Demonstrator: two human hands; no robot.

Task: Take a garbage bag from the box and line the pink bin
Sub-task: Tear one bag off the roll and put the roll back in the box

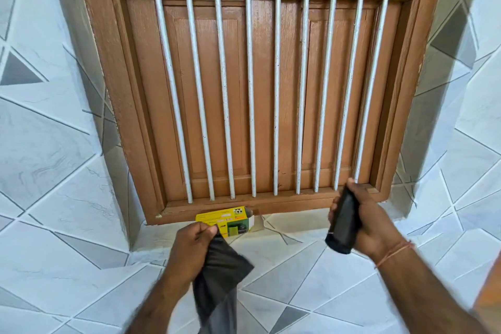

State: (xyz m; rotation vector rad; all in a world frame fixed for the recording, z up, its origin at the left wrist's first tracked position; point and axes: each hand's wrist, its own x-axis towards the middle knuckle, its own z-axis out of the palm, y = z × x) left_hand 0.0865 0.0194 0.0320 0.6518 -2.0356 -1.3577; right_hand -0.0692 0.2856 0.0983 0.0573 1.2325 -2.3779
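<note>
My left hand pinches loose black plastic garbage bag, separated for lining; right hand clamps black bag roll, probably returning to far yellow cardboard box.

Both my hands are out in front of me, well apart. My left hand is curled into a fist, knuckles up, gripping something. My right hand sits higher, fingers wrapped tight (thin thread band on that wrist).

A brown wooden window frame holds upright white bars; grey-and-white patterned tiles cover the surrounding surfaces.
</note>
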